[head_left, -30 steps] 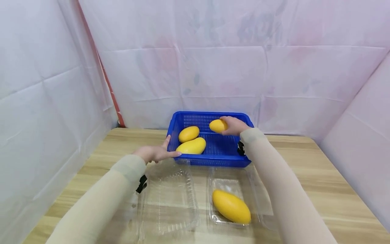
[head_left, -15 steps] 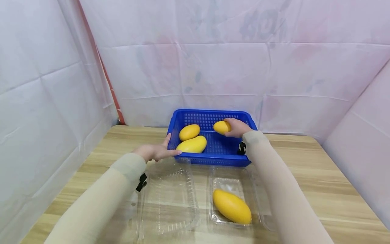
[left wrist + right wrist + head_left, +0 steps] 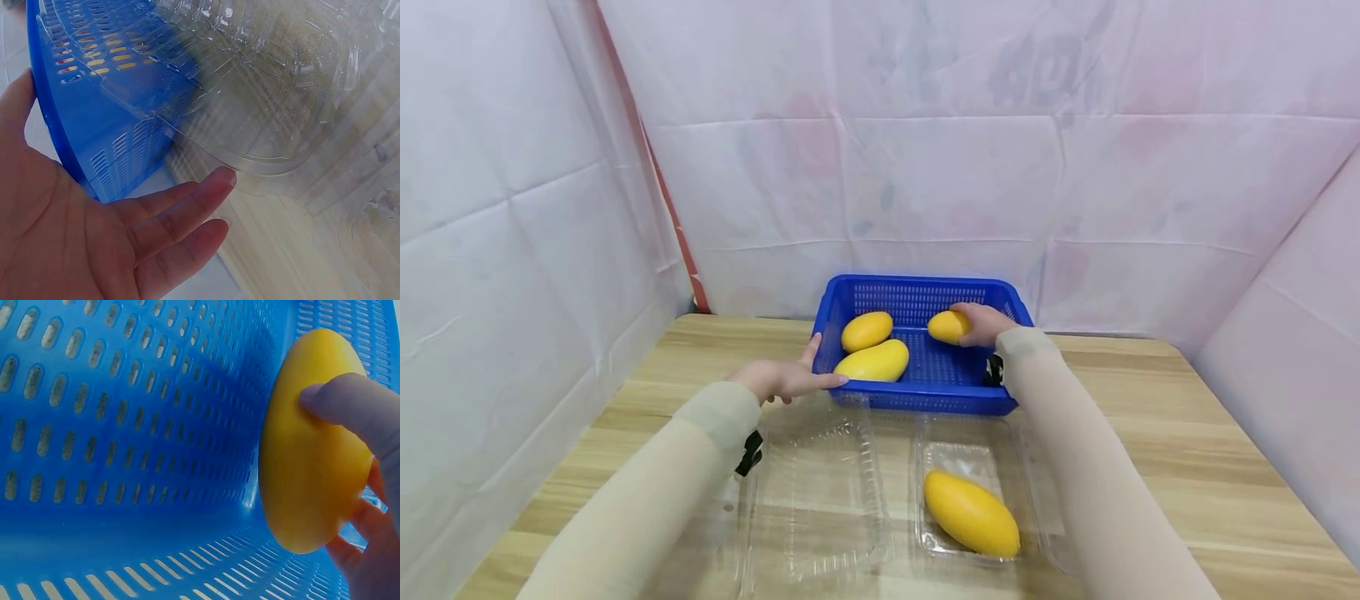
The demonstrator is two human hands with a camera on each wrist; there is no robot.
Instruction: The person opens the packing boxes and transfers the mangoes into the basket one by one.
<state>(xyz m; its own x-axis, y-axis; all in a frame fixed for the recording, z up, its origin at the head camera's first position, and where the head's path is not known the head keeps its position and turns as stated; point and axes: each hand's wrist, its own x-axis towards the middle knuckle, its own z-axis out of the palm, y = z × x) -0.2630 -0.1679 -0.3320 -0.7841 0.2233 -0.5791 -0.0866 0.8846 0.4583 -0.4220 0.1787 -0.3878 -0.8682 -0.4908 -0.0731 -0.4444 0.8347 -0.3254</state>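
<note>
My right hand (image 3: 988,323) grips a yellow mango (image 3: 948,327) inside the blue plastic basket (image 3: 925,400); in the right wrist view the thumb presses on one side of the mango (image 3: 312,450) and the fingers curl round the other. Two more mangoes lie at the basket's left end, an orange-yellow one (image 3: 867,332) behind a paler one (image 3: 874,362). My left hand (image 3: 782,377) rests against the basket's front left corner with its fingers spread. In the left wrist view its fingers (image 3: 181,219) are extended beside the basket wall and a clear plastic edge.
In front of the basket, a clear plastic container (image 3: 827,500) stands on the left. To its right, another clear container (image 3: 958,454) holds a mango (image 3: 972,512). Both are on a wooden table (image 3: 1210,467), with white sheeting (image 3: 940,183) behind and at the sides.
My right hand has lowered the mango further into the basket and shifted slightly right. The left hand has stayed at the basket's corner.
</note>
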